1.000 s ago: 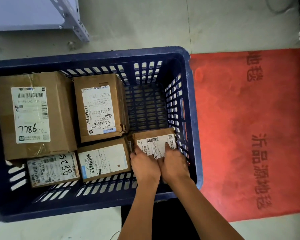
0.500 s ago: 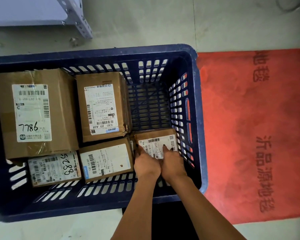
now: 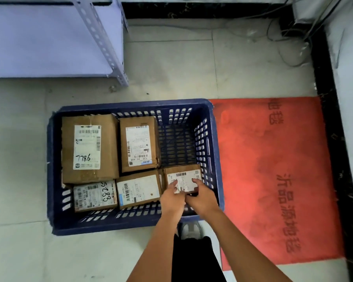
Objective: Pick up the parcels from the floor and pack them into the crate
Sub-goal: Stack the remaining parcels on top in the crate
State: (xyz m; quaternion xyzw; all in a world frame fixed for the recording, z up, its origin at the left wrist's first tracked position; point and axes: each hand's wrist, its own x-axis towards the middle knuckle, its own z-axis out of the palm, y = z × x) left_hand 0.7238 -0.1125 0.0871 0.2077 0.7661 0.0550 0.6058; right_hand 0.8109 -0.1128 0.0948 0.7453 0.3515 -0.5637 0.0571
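A dark blue slotted crate (image 3: 217, 159) stands on the floor. Inside lie several brown cardboard parcels with white labels: a large one marked 7786 (image 3: 89, 148), a tall one (image 3: 139, 144), one marked 5288 (image 3: 94, 196) and one beside it (image 3: 139, 189). In the crate's near right corner sits a small parcel (image 3: 182, 175). My left hand (image 3: 172, 197) and my right hand (image 3: 201, 197) both rest on its near edge, fingers on its label. The crate's far right part is bare.
A red mat with dark characters (image 3: 273, 180) lies right of the crate. A white metal shelf rack (image 3: 102, 39) stands at the far left. Cables (image 3: 283, 37) trail in the far right corner by a black skirting. My shoe (image 3: 190, 230) shows below the crate.
The view has pulled back and up, so the crate looks smaller and more floor shows. Both hands stay on the small parcel in the near right corner.
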